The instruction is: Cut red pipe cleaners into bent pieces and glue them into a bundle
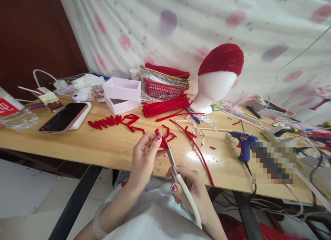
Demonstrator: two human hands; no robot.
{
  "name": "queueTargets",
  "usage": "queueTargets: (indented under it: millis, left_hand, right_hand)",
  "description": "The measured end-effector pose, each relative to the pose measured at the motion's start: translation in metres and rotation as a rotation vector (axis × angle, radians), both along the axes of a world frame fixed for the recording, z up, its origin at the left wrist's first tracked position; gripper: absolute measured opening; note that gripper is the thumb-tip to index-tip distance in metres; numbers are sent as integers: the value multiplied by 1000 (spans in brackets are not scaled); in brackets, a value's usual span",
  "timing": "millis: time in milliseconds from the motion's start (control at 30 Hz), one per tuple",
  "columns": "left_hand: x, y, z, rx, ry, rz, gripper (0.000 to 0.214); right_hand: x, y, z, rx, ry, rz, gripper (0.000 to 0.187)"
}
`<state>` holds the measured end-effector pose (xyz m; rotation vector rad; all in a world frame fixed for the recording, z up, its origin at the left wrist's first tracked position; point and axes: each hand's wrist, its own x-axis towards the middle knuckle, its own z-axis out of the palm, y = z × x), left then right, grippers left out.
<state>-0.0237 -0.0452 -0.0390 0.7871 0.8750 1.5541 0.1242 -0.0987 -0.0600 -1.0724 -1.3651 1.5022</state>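
Observation:
Between the thumb and fingers of my left hand [144, 155] is a small bent piece of red pipe cleaner [163, 142]. My right hand [192, 186] grips a pair of scissors [186, 193] with white handles. The scissor blades point up and away from me, their tips at the red piece; I cannot tell whether they touch it. Just beyond my fingers lie bent red pipe cleaners [169, 132]. A longer red stem [200, 154] stretches to the right. Left of these, a row of red loops [106, 122] rests on the table [111, 148].
Behind are a red pipe cleaner bundle [165, 106], a red basket [164, 90], white boxes [122, 90] and a white foam head [210, 88] in a red cap. A blue glue gun [244, 143] lies right, its cable over the edge. A phone [63, 117] and bottle [18, 112] stand left.

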Motion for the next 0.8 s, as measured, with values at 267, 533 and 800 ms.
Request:
queueTargets:
  millis: [267,533,800]
  left_hand:
    - [-1,-1,1,-2,-23,-10,28]
    - [-2,-1,-1,-10,-35,-35,27]
    - [-3,0,-4,7,-25,-68,24]
  right_hand:
    - [2,-1,-3,-51,-29,-31,43]
    - [2,-1,-1,98,-84,15,46]
    - [3,-1,-3,35,-55,10,46]
